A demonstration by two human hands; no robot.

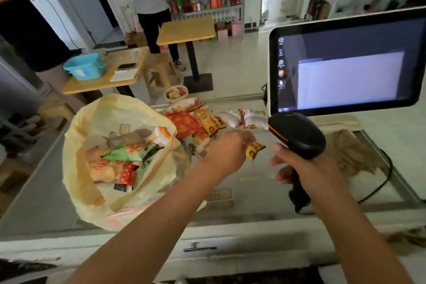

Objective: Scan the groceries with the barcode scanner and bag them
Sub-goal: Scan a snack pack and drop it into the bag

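**While the scanner waits, a packet comes under its nose**

As it lies now, the left hand [228,152] pinches a small yellow packet [254,150] by one end, fingers curled round it, just above the counter [265,182]. The right hand [309,168] is wrapped round the handle of the scanner [297,136], whose head points down and left toward the packet, near but apart from it.

The packet looks light, soft and crinkly, likely slick film. A pinch at the sealed end suits it, leaving the printed face bare for the beam; squeezing the middle might crush what is inside.

The bag [92,191] stands open just left of the hand, already part filled. More packets lie in a pile [196,122] behind the hand.

The held packet has a red label, too blurred to read. The pile's print is no clearer. The screen [345,64] shows icons and a pale window, with no legible text.
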